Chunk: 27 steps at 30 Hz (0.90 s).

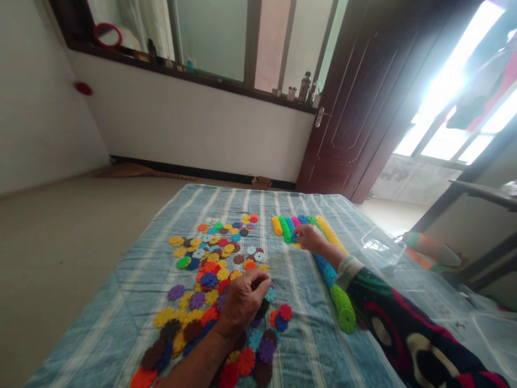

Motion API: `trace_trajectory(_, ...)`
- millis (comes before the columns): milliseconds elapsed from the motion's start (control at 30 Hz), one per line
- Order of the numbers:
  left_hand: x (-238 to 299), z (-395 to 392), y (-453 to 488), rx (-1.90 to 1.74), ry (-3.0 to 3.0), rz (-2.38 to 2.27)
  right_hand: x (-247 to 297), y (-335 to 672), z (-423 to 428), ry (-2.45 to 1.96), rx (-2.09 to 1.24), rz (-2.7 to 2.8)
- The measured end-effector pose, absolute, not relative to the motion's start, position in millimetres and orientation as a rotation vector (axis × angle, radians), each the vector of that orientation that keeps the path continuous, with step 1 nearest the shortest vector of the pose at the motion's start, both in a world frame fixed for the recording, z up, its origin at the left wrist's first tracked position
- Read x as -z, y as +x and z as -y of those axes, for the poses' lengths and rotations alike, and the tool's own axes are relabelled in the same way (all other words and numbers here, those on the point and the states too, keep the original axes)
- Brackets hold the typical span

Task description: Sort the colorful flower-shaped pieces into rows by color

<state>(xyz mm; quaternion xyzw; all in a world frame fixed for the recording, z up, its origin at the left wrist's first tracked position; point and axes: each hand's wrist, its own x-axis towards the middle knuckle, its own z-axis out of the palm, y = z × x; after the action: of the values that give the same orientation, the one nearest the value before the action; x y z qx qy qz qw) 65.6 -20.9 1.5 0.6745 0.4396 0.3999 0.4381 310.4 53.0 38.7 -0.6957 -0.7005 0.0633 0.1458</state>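
Note:
Loose flower-edged plastic discs [209,279] in many colours lie scattered over the left and middle of the cloth. Above their right side is my left hand [244,299], its thumb and fingers pinched together; whatever they hold is hidden. My right hand [311,237] reaches to the rows of stacked discs, fingers closed at a blue disc [294,237] by the end of the short blue row. Beside it lie a short yellow row [277,226] and a green row [285,230]. A long yellow row [329,233] passes behind my right hand, and a lime-green row [343,309] lies nearer, below my right forearm.
A striped blue-grey cloth [141,302] covers the table or bed. Clear plastic containers [383,246] stand along the right side. Beyond the far edge are a small cardboard box [262,182], a dark red door [359,91] and a window ledge with bottles.

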Motion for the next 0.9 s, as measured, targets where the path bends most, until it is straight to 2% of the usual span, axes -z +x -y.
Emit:
trace_trajectory(233, 7, 15, 70, -1.051, 1.441, -1.089, -25, 274, -24, -1.629, -0.748, 1.913)
trace_trajectory(400, 0, 14, 69, -0.897, 1.342, -0.956, -13, 249, -3, -1.283, -1.326, 1.585)
trace_trajectory(467, 0, 14, 67, -0.902, 1.331, -0.959, -12, 244, -2, -1.240, -1.393, 1.520)
trace_trajectory(900, 11, 9, 62, -1.152, 1.891, -1.209, -48, 324, -52, -1.948, -0.337, 1.864)
